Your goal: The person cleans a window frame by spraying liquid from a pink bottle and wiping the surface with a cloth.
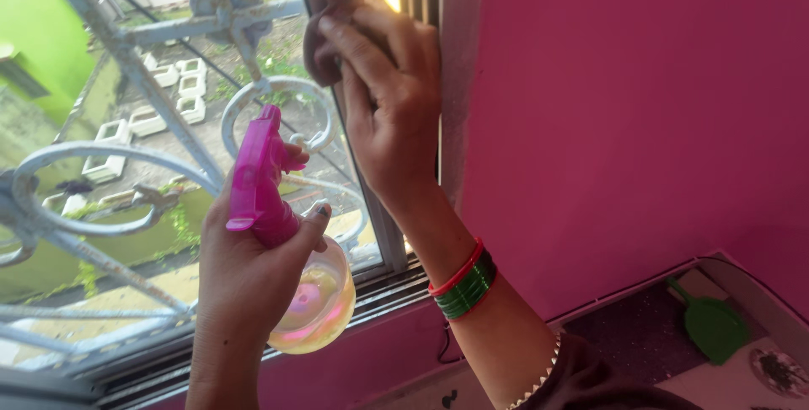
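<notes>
Cloth (pixel 318 48), soft and limp, we judge best gripped bunched: our right hand (pixel 389 98) presses it with closed fingers against the window frame (pixel 371 199); beside that frame, left hand (pixel 253 279) wraps the spray bottle (pixel 291 267).

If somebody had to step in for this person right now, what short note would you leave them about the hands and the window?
Left hand: holds a pink spray bottle upright in front of the window grille, nozzle toward the glass.
Right hand: presses a dark cloth against the window frame, high up near the pink wall.
Done: cannot tell how much of the glass is wiped.
Left: lower frame and sill show no cloth on them yet.
A green dustpan lies on the floor to the right.
</notes>
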